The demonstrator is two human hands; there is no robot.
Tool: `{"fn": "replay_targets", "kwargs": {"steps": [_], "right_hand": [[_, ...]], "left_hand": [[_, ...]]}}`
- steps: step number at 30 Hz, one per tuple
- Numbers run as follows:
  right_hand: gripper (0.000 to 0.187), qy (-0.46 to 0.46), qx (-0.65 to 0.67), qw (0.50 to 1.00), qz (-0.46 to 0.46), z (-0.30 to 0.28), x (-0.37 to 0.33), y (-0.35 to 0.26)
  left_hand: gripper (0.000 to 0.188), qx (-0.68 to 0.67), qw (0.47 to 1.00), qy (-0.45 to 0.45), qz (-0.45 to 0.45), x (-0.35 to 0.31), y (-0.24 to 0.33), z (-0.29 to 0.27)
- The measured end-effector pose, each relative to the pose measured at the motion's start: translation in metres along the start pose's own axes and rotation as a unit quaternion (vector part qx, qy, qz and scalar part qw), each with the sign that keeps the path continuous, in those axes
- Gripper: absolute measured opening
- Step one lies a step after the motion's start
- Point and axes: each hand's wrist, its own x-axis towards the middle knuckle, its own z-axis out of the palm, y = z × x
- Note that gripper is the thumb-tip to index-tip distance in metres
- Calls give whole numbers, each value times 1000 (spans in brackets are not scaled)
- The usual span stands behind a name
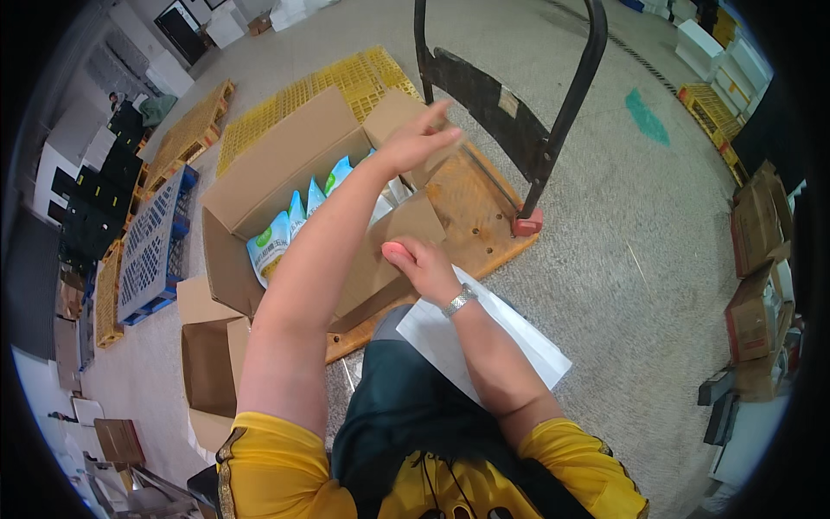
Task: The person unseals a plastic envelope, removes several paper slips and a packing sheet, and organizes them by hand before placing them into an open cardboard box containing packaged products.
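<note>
An open brown carton [226, 264] stands in front of me with several blue-and-white plastic pouches [275, 244] upright in it. My left hand [421, 143] is stretched across the carton at its far right flap, fingers apart, apparently holding nothing. My right hand [424, 270] is closed at the carton's near right side, beside a folded-out flap [415, 218]. A pinkish rounded end shows at its fingers; I cannot tell what it is. Under my right forearm, a white sheet [523, 333] lies across my lap.
The carton rests on a wooden platform cart [475, 208] with a black handle [571, 104]. A smaller open carton [207, 368] stands at the left. Yellow pallets [367, 82] and a blue pallet [156, 246] lie beyond. More cartons [752, 311] line the right side.
</note>
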Motion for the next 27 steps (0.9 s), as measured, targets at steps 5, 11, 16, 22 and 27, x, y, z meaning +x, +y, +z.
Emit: {"fn": "replay_targets", "kwargs": {"steps": [5, 11, 16, 22, 27], "right_hand": [[24, -43, 49, 997, 30, -5, 1, -3], [27, -53, 160, 982, 84, -4, 3, 12], [22, -67, 232, 967, 84, 3, 0, 3], [21, -59, 208, 976, 37, 5, -4, -4], [21, -56, 208, 974, 70, 7, -9, -11]], "left_hand": [[80, -66, 964, -211, -150, 19, -8, 16], [35, -277, 943, 181, 12, -65, 26, -26], [25, -130, 951, 247, -134, -190, -10, -11], [24, -63, 962, 223, -143, -216, -12, 10], [18, -33, 960, 233, -154, -213, -15, 15]]}}
